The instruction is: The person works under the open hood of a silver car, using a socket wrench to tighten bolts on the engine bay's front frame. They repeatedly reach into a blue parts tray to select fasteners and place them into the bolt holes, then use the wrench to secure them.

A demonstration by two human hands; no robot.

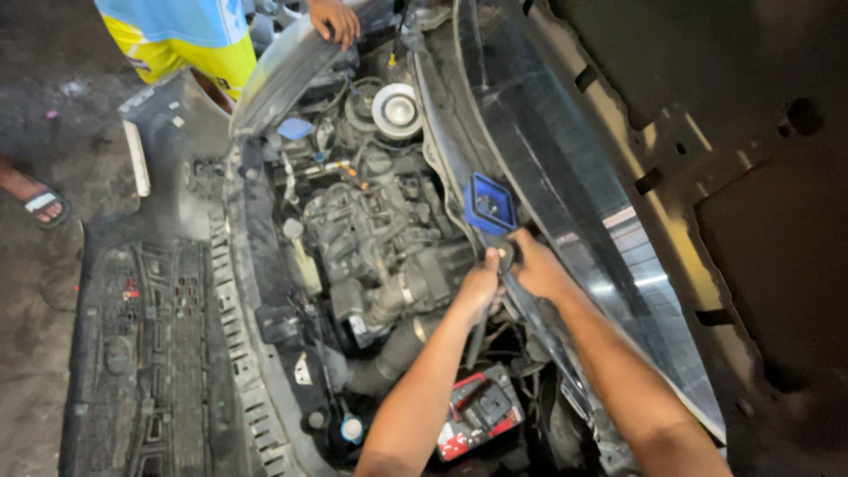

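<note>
Now both hands work deep in the engine bay, near the blue tray (491, 203). Left hand (481, 284) & right hand (536, 265) grip one small dark part (505, 256) together, fingers clamped. Next needs a steady twist, prob.

red-and-white label (452, 439) on black battery (484, 408)

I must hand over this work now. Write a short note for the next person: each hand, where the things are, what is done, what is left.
Left hand: closed on a small dark part, deep in the engine bay beside the engine.
Right hand: touching the same part, just below the blue tray.
Battery: sits under the left forearm.
Another person's hand rests on the far edge of the car.
Done: hood is up.
Left: the part is not yet free; what it is cannot be told.
</note>
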